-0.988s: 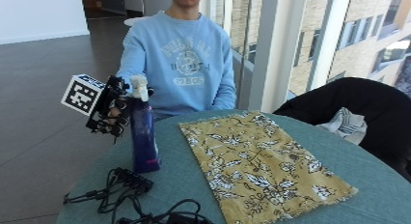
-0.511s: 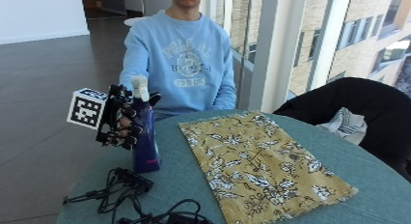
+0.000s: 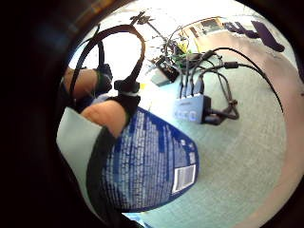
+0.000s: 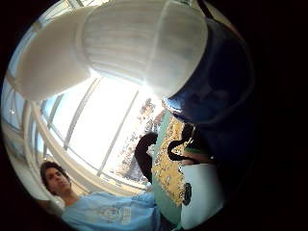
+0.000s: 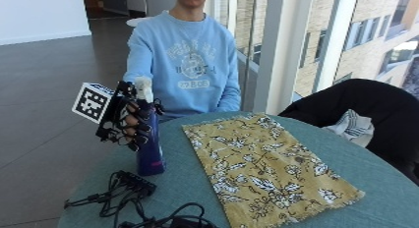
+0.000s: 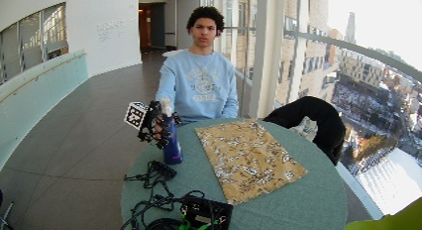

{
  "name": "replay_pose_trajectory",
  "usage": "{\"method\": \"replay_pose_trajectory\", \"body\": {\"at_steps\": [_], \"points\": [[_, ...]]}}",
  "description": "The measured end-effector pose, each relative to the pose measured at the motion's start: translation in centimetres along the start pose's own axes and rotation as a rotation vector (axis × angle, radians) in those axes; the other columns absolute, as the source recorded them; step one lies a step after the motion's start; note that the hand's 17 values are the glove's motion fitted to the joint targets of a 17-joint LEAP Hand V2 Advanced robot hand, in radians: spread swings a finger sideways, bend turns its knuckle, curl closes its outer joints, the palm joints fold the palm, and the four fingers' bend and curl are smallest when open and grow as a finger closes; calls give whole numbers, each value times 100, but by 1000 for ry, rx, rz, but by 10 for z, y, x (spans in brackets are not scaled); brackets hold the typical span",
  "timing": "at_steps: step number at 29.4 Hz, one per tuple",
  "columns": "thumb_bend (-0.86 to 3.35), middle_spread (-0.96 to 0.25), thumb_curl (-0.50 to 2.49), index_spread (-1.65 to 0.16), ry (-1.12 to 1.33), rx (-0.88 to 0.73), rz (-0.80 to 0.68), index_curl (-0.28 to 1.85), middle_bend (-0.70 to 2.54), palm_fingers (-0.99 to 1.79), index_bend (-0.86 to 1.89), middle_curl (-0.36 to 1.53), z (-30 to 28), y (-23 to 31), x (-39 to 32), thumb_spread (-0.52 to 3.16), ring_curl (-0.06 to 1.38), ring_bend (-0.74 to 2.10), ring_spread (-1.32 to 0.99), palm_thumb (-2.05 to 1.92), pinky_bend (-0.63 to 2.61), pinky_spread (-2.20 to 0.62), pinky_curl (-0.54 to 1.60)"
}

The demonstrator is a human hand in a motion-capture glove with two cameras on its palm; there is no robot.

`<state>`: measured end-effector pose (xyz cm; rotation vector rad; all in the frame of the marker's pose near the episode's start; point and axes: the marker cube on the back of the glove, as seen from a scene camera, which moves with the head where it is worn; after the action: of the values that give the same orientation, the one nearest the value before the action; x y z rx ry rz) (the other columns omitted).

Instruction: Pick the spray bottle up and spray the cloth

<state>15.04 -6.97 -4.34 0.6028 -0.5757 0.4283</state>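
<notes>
Upright on the teal round table [image 5: 386, 188], near its edge on the person's right, a blue spray bottle [image 5: 150, 148] with a white spray head [image 5: 143, 89] is seen, its base apparently resting on the tabletop. Its upper body and neck are gripped by the gloved right hand [image 5: 131, 121], whose fingers [image 5: 139, 132] are curled round the bottle just under the spray head. A yellow floral cloth [image 5: 265, 166] is laid flat on the table just beside the bottle, apart from it, with 1 short edge towards the person.

Close to the palm, the bottle's blue back label with white print and a barcode is shown in the little finger side view [image 3: 152, 164], with a strapped fingertip [image 3: 107, 116] pressed against it. Beyond it a small hub [image 3: 192, 108] with black cables [image 3: 223, 71] plugged in is seen lying on the tabletop. From the thumb side, the ribbed white collar of the spray head [image 4: 139, 43] is seen above the bottle's blue shoulder, with the cloth [image 4: 173, 163] on the table beyond.

A dark jacket [image 5: 357, 107] is draped over a chair at the far side of the table
</notes>
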Motion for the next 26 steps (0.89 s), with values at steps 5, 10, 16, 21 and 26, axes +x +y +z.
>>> {"method": "replay_pose_trajectory", "body": {"at_steps": [5, 10, 16, 21, 26], "points": [[5, -9, 46, -28, 20, -144, -15, 32, 30, 105, 15, 39, 0, 0, -19, 77, 36, 50, -4, 93, 20, 25, 30], [1, -10, 50, -27, 48, -346, -43, 33, 29, 108, 14, 40, 6, -14, -65, 71, 37, 50, -4, 95, 19, 25, 30], [-2, -9, 53, -26, 100, -486, -9, 34, 28, 109, 14, 42, 31, -22, -100, 67, 37, 50, -4, 96, 19, 25, 31], [-3, -9, 55, -26, 118, -616, 46, 35, 27, 110, 14, 42, 56, -21, -116, 65, 38, 51, -3, 96, 19, 25, 31], [-3, -9, 57, -25, 153, -700, 96, 35, 27, 110, 13, 43, 82, -15, -125, 65, 38, 51, -3, 96, 19, 25, 32]]}}
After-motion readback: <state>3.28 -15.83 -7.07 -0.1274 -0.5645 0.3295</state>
